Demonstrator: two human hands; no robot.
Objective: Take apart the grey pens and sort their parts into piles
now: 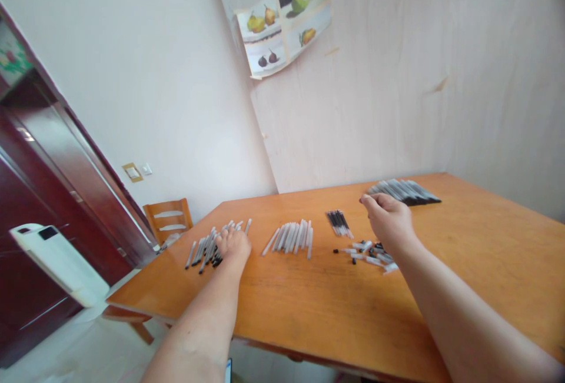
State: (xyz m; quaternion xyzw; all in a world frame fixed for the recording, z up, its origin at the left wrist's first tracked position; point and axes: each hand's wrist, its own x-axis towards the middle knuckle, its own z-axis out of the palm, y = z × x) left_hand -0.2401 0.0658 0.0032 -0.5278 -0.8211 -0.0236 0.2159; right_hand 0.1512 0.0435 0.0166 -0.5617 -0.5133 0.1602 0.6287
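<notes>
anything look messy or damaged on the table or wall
The pile of small white and black pieces lies jumbled, pointing every way, while the pale tubes sit roughly in a row. A brownish mark on the wall could be damage or a stain.

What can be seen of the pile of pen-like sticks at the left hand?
The pile of pen-like sticks lies flat on the left part of the wooden table. The sticks are slim, pale grey and plastic-looking, many with black ends toward the near side. They lie loosely, roughly side by side at slightly differing angles. The left hand covers part of the pile; its grip is unclear.
</notes>
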